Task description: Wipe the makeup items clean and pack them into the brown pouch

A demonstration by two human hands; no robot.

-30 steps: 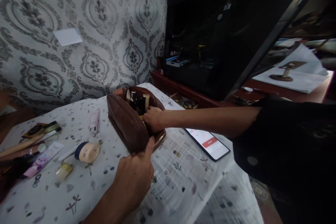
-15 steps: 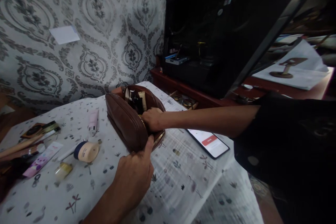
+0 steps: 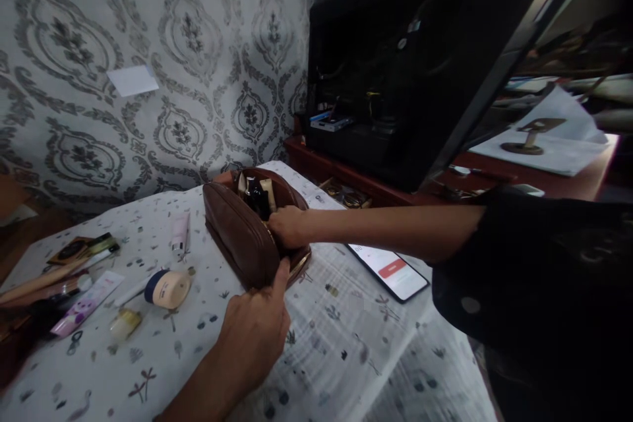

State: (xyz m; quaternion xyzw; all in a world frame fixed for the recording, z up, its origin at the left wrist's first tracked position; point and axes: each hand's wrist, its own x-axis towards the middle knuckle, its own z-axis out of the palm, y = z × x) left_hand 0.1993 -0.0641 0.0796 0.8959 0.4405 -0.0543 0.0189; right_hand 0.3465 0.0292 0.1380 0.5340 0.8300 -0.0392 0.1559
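A brown zip-up makeup bag [image 3: 244,234] stands unzipped on a printed white cloth. A dark bottle [image 3: 256,198] and a cream-coloured tube [image 3: 268,192] poke up inside it. My right hand [image 3: 291,225] reaches down into the opening; its fingertips are hidden, and so is anything they touch. At the bag's near end, my left hand [image 3: 257,333] grips the edge, its index finger lying along the zipped rim and the other fingers curled.
Left of the bag lie a pale pink tube [image 3: 180,231], a navy-lidded jar [image 3: 168,289], a small yellowish bottle [image 3: 125,323], a purple-and-white tube [image 3: 88,303] and several brushes. A lit phone [image 3: 390,271] rests to the right. Behind it stands a large black screen [image 3: 395,79].
The view has shifted slightly. Both hands stay at the bag in nearly the same pose, the right one still inside it.
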